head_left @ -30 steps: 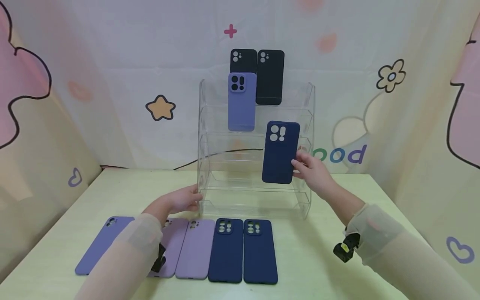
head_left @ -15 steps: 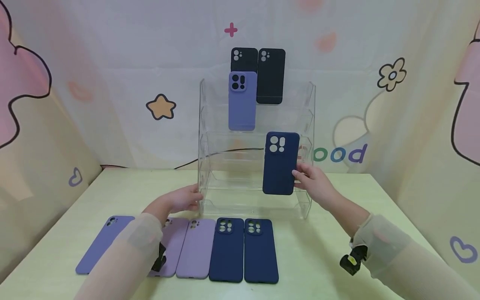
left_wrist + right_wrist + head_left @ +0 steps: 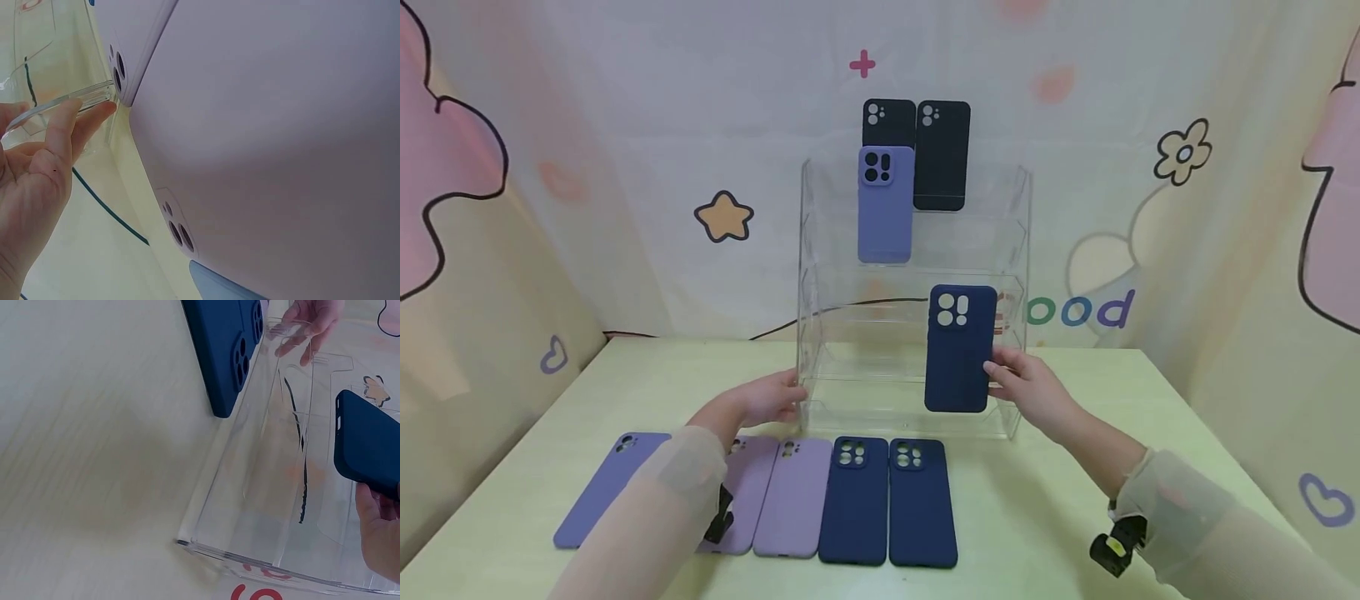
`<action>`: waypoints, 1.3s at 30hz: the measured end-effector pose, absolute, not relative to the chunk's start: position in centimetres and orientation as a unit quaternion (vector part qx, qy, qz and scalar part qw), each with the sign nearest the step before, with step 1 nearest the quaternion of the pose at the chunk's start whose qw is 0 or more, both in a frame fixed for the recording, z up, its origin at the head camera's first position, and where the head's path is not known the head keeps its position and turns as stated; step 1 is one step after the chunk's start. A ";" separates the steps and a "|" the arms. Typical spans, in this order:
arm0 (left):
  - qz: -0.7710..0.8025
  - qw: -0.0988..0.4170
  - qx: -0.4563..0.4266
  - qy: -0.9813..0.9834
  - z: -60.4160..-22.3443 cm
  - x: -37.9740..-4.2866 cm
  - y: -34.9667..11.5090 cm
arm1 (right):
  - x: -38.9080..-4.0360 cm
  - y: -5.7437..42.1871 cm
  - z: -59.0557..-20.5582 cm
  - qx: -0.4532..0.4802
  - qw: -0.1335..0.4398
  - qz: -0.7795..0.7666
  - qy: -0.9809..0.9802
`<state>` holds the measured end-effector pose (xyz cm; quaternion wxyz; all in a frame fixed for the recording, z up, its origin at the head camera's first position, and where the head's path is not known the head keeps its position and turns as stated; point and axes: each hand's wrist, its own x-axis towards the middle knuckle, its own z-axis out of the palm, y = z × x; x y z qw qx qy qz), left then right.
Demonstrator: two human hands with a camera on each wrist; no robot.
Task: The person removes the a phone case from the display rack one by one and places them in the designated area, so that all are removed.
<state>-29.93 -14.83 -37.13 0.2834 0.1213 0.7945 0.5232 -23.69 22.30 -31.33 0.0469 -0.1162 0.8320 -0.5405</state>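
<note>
My right hand (image 3: 1028, 385) pinches a navy phone case (image 3: 957, 358) by its right edge, upright in front of the lower tiers of a clear acrylic display rack (image 3: 865, 417). In the right wrist view, that phone case (image 3: 372, 440) is partly cut off by the frame edge. My left hand (image 3: 765, 397) grips the rack's left side low down; the left wrist view has fingers and thumb on both sides of the clear panel (image 3: 87, 97). On the rack's upper tiers stand a violet phone case (image 3: 885, 221) and two black phone cases (image 3: 942, 158), one partly behind the violet.
Before the rack lie two navy phone cases (image 3: 853, 508), two lilac phone cases (image 3: 795, 500) and a violet phone case (image 3: 606, 487) on the pale table (image 3: 1022, 533). My left forearm covers part of this row. A printed curtain (image 3: 722, 108) hangs behind.
My right hand has lowered the navy phone case from the middle tiers toward the lower front of the rack. The left hand has stayed on the rack's side.
</note>
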 end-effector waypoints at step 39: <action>0.534 0.278 0.116 0.790 -37.4 -29.9 -14.9 | -19.0 23.9 -34.9 -0.106 0.117 -0.573 0.804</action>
